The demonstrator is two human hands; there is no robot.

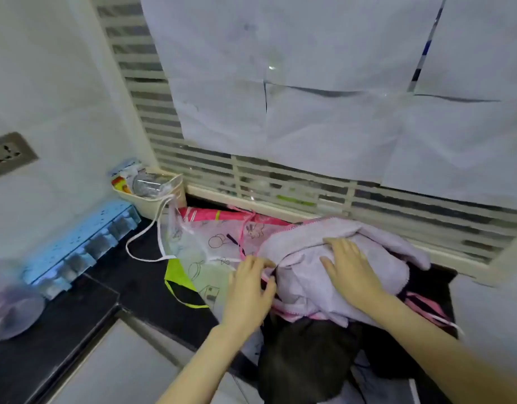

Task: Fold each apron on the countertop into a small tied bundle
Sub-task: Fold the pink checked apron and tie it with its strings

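I kept my right hand (350, 266) spread flat on the lilac apron (307, 284), pinning it atop the pile (210, 243) on the dark countertop (146, 287), while my left hand (250, 290) pinched its edge, presumably to start a fold.

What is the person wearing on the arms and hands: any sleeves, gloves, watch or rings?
Nothing that shows. The left hand and the right hand are without gloves, and no ring is visible. Both forearms are uncovered as far as the picture's lower edge: no sleeve, watch or bracelet.

Open countertop (135, 287) lies left of the aprons (307, 287), bordered by blue rack (76, 243) and basket (156, 204).
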